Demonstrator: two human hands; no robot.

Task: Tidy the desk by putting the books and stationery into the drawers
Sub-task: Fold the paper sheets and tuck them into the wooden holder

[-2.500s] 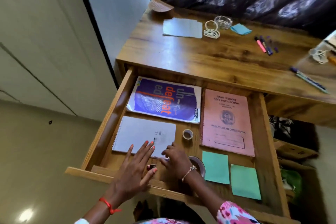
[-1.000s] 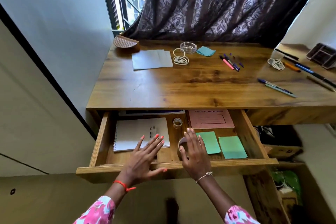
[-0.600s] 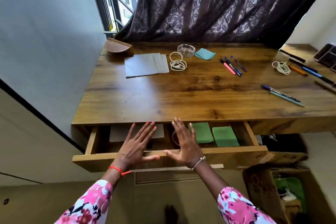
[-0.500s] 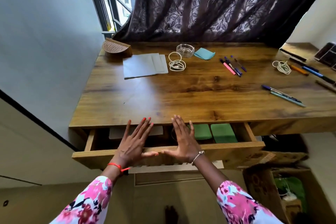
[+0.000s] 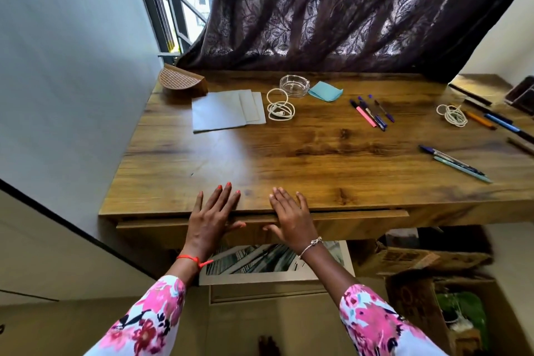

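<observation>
Step in hand: I judge I am closing the drawer (image 5: pixel 332 222); its front sits almost flush under the near edge of the desk (image 5: pixel 318 159).
Left hand (image 5: pixel 212 218): flat and spread, fingers over the desk edge, palm against the drawer front, gripping nothing.
Right hand (image 5: pixel 291 220): the same, just beside the left, the two apart.
Books: none visible on the desk; the drawer's contents are hidden.
Stationery left out: grey paper sheets (image 5: pixel 228 113) far left; a blue note pad (image 5: pixel 325 91) far centre; a cluster of pens (image 5: pixel 371 113) to its right; two pens (image 5: pixel 453 163) near right; more pens (image 5: pixel 491 121) far right.
Next move: likely a last push, then a reach to the pens, which roll easily.
Other things: two coiled white cords (image 5: pixel 280 108), a glass dish (image 5: pixel 294 85), a woven holder (image 5: pixel 180 84).
Room: a dark leaf-patterned curtain (image 5: pixel 346 9) behind, a window far left, a pale wall on the left.
</observation>
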